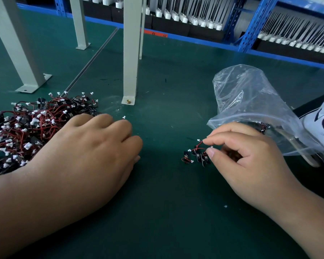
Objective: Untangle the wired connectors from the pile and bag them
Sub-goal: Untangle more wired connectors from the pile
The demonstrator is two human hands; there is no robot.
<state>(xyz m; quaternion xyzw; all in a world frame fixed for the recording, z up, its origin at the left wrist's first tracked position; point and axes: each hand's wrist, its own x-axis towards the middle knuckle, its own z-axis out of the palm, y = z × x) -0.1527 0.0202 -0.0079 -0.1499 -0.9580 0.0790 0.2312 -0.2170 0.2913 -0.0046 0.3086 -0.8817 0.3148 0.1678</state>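
Connectors (196, 156) just beside bag (251, 94) seem light, snag-prone, best lifted by wire; right hand (251, 159) pinches one, left hand (94, 144) fingers slack.

The left hand (94, 146) lies palm down, fingers loosely bent. The right hand (251, 161) pinches wired connectors (198, 155) between thumb and forefinger.

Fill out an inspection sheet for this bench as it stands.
Surface: green mat, scuffed.
Job's things: tangled pile at left; small bunch at centre; clear zip bag at right, connectors showing inside.
Clutter: white scrap near the right wrist; white printed bag at right edge.
Hands: left hand rests palm-down beside the pile; right hand pinches a wire of the small bunch.
Cables: red-and-black leads on the connectors only.
Surroundings: grey posts bolted down; blue racks behind.
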